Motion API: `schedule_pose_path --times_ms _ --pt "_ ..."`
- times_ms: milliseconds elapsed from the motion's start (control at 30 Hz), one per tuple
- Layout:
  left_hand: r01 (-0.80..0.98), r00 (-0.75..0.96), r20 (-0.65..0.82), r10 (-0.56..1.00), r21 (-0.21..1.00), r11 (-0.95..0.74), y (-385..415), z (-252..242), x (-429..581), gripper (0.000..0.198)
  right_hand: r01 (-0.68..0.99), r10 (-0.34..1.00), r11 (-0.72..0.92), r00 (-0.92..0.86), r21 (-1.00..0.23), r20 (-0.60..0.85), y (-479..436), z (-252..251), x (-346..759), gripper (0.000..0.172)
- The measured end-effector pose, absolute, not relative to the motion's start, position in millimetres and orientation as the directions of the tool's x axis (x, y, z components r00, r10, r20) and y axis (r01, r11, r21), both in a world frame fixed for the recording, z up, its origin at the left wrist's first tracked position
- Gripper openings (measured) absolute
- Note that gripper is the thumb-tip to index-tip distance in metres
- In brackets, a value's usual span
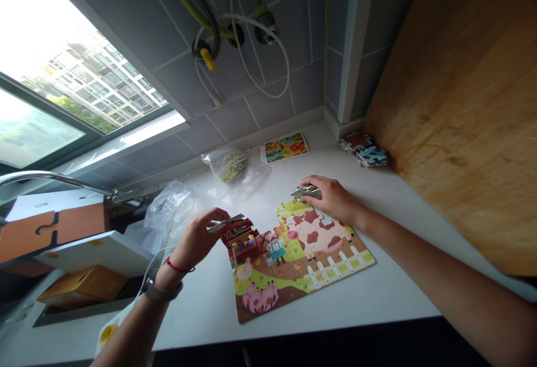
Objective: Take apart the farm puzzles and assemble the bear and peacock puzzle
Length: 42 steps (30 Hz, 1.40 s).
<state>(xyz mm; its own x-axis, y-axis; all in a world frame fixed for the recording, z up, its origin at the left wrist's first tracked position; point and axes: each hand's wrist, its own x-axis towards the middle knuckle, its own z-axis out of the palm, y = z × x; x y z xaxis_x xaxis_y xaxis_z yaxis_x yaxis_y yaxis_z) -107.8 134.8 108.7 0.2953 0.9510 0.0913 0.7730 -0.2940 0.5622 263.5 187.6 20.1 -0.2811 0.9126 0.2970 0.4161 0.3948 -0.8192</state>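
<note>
A partly assembled farm jigsaw puzzle lies on the white counter, showing a cow, a pig, a farmer and a white fence. Its far edge is uneven. My left hand grips a puzzle piece, seen nearly edge-on, just over the red barn part at the puzzle's far left corner. Above the far edge, by the cow, my right hand is closed around a small stack of puzzle pieces. The faces of the held pieces are mostly hidden.
Behind the puzzle lie a clear plastic bag with something greenish inside and a colourful picture card. Stacked puzzle pieces sit by the wooden board at right. Boxes, crumpled plastic and a faucet occupy the left.
</note>
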Motion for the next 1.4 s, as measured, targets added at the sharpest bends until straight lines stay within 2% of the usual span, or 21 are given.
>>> schedule_pose_path --times_ms 167,300,367,500,800,1067,1167,1300,1400 --pt "0.739 0.282 0.024 0.959 0.632 -0.233 137 121 -118 0.027 0.418 0.913 0.392 -0.286 -0.820 0.291 187 22 263 0.022" --pt "0.664 0.299 -0.162 0.940 0.743 -0.083 140 123 -114 0.034 0.427 0.917 0.382 -0.284 -0.820 0.279 186 24 264 0.022" --pt "0.664 0.350 -0.240 0.906 0.745 -0.059 144 122 -111 0.035 0.427 0.918 0.379 -0.283 -0.821 0.276 186 24 264 0.022" --pt "0.690 0.417 -0.291 0.861 0.718 -0.091 148 119 -109 0.034 0.416 0.917 0.379 -0.286 -0.827 0.277 187 23 264 0.021" --pt "0.730 0.320 -0.259 0.911 0.681 -0.063 144 108 -113 0.042 0.412 0.918 0.373 -0.291 -0.832 0.268 186 24 264 0.021" --pt "0.547 0.301 -0.211 0.930 0.837 0.013 156 113 -86 0.048 0.350 0.942 0.314 -0.228 -0.882 0.245 186 24 263 0.023" --pt "0.486 0.320 -0.168 0.932 0.874 -0.009 166 114 -61 0.046 0.274 0.964 0.233 -0.191 -0.933 0.185 189 19 262 0.031" --pt "0.416 0.322 -0.111 0.940 0.909 -0.035 187 109 -17 0.042 0.084 0.975 0.125 -0.194 -0.989 0.107 194 17 260 0.042" --pt "0.349 0.300 -0.099 0.949 0.937 -0.013 204 100 16 0.046 -0.055 0.971 0.065 -0.225 -0.996 0.076 194 25 263 0.043"
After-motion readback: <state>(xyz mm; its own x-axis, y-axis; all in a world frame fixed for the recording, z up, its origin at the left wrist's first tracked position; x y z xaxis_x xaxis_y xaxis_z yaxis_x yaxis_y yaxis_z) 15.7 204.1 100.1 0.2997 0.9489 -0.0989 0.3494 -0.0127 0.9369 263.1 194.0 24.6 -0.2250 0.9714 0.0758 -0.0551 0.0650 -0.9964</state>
